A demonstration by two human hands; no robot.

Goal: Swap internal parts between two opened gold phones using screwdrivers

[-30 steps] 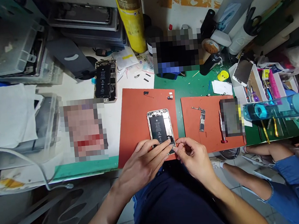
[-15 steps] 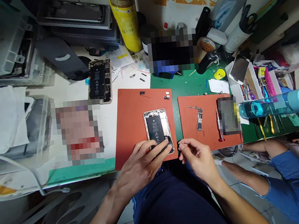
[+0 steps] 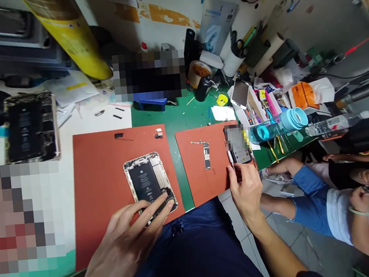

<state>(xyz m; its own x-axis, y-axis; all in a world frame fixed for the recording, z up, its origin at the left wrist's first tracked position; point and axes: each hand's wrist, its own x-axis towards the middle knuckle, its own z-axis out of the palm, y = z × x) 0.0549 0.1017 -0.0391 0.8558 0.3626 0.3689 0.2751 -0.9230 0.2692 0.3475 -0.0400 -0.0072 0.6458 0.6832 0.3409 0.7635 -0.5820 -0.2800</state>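
Observation:
An opened phone with a black battery lies slightly tilted on the left red-brown mat. My left hand grips its lower end, with fingers stretched across the battery and the small parts at the bottom corner. On the right mat, my right hand has its thumb and fingers closed around the lower end of a slim silver screwdriver. The handle end is hidden by the fingers. Beside it lies a lit phone, partly blurred out. A narrow logic board rests left of the screwdriver.
Small parts sit along the left mat's top. Another opened phone is at far left. A blue water bottle lies near tool boxes. At the right, a person in blue shorts sits close to the bench.
My right hand has moved right, from beside the opened phone to the screwdriver. My left hand stays on the phone. The view has swung to the right.

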